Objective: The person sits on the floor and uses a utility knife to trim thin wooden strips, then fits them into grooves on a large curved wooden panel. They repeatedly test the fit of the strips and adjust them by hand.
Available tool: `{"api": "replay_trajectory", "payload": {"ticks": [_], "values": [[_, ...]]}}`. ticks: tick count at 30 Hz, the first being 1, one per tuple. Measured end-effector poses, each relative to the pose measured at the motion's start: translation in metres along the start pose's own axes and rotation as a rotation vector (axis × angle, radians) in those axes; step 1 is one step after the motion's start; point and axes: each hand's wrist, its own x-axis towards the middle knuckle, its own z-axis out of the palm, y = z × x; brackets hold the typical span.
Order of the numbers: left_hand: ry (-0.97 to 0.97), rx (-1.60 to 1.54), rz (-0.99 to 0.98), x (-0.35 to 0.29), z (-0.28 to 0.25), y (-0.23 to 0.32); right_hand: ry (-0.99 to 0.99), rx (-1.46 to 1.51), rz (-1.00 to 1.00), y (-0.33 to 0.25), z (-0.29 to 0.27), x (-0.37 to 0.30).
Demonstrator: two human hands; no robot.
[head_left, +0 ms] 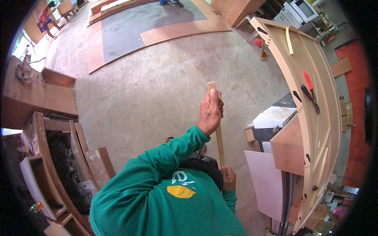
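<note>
A narrow, flat wooden strip [220,143] is held out in front of my body, its far end pointing away from me over the concrete floor. My left hand [210,112] is closed around it near that far end, thumb lying along the top face. Close to my waist, my right hand [228,178] grips the near end, its fingers curled and partly hidden. To the right, a large pale wooden frame panel [289,67] carries red-handled pliers [310,87] and several thin loose wood strips [321,163].
Plywood sheets and a grey panel [149,31] lie on the floor ahead. Wooden cabinet frames [43,133] stand at the left. A white board [262,181] and a wooden box [287,147] stand below the frame panel. Another person [45,19] is at the far left.
</note>
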Motion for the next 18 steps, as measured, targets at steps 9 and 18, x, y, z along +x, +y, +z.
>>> {"api": "replay_trajectory", "payload": {"ticks": [9,18], "values": [[-0.012,0.047,0.038,0.004,0.002,0.001,0.026,-0.043,-0.058,0.004,0.004,0.009],[0.027,-0.055,-0.036,0.008,0.003,0.002,0.020,-0.014,0.004,0.002,-0.002,0.008]]}}
